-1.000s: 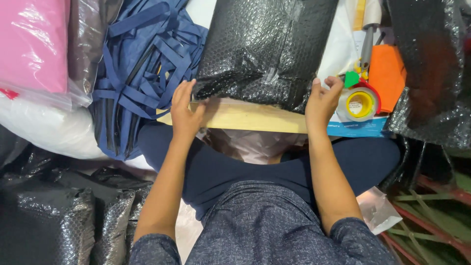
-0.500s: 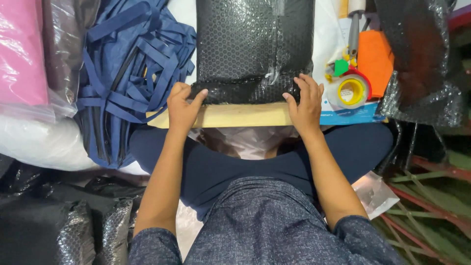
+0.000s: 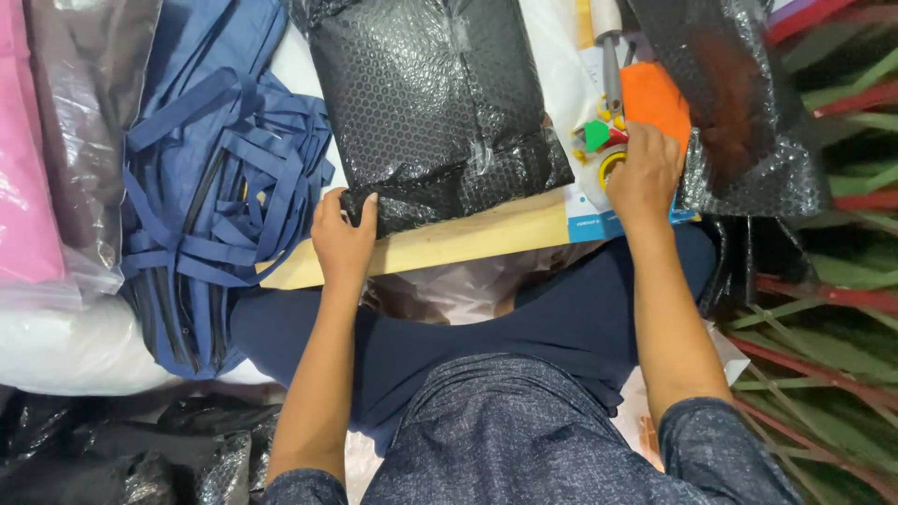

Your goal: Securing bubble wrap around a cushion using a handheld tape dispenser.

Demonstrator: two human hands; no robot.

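Note:
A parcel wrapped in black bubble wrap (image 3: 432,103) lies on a pale wooden board (image 3: 468,241) across my lap. My left hand (image 3: 342,239) presses the parcel's near left corner, fingers curled over the wrap's edge. Off to the right, my right hand (image 3: 644,173) rests over a yellow roll of tape (image 3: 608,165), closing on it beside an orange tape dispenser (image 3: 655,98). The roll is mostly hidden under my fingers.
A heap of blue fabric bags with straps (image 3: 220,196) lies at the left, next to pink (image 3: 23,159) and grey packets in clear plastic. More black bubble wrap (image 3: 739,122) hangs at the right over a green and red woven mat (image 3: 832,309). Black wrap (image 3: 112,458) sits at the lower left.
My right hand has left the parcel's near right corner and moved right onto the tape roll. The left hand stays on the parcel's left corner.

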